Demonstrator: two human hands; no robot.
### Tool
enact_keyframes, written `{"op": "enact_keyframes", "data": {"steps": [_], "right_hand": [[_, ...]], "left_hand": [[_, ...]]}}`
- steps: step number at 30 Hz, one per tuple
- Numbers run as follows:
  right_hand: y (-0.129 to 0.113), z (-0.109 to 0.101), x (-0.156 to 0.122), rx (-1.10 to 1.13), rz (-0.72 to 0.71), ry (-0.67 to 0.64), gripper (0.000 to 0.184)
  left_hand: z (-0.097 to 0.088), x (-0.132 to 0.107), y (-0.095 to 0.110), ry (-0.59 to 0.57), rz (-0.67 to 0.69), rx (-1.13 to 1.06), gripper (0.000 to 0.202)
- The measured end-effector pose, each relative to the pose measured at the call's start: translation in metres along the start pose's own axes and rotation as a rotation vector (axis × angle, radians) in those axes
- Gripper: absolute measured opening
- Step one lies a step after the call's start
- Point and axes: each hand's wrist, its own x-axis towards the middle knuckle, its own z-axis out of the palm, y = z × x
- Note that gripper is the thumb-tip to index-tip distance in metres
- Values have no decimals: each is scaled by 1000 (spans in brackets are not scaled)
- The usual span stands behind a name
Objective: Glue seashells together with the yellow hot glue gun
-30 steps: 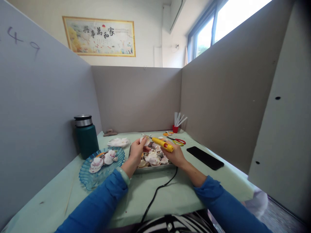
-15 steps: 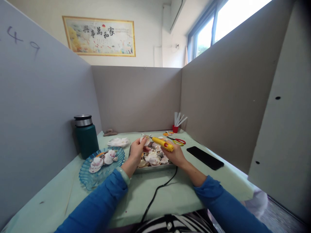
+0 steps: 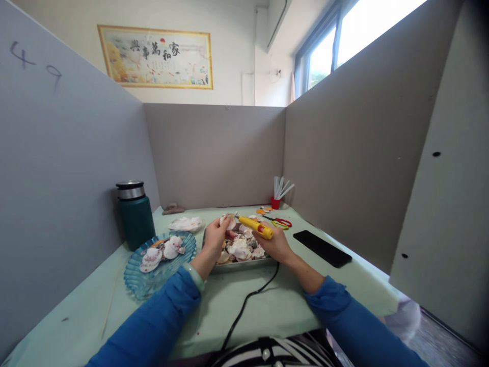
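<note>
My left hand point(image 3: 214, 238) pinches a pale seashell point(image 3: 228, 220) and holds it up above a metal tray point(image 3: 244, 264) filled with several shells. My right hand point(image 3: 275, 245) grips a yellow corded tool point(image 3: 255, 227), its thin metal tip pointing left and meeting the shell. The tool's black cord point(image 3: 244, 306) runs across the table toward me. Both sleeves are blue.
A blue glass plate point(image 3: 139, 280) with a few shells sits left of the tray, a dark green flask point(image 3: 134, 214) behind it. Red-handled scissors point(image 3: 280, 223), a black phone point(image 3: 322, 248) and a small red cup point(image 3: 275, 202) with white sticks lie to the right. Grey partitions wall in the table.
The tool's tip has slid a little to the right and closer to the shell. Both hands stay where they were.
</note>
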Motion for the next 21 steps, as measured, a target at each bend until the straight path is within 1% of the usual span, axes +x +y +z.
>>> {"op": "enact_keyframes", "data": {"steps": [3, 11, 21], "right_hand": [[-1, -1, 0, 2, -18, -18, 16], [-1, 0, -1, -6, -26, -15, 15], [0, 0, 0, -8, -24, -18, 15]], "left_hand": [[0, 0, -1, -15, -20, -11, 40], [2, -3, 2, -83, -61, -26, 46], [3, -4, 1, -127, -64, -3, 46]]}}
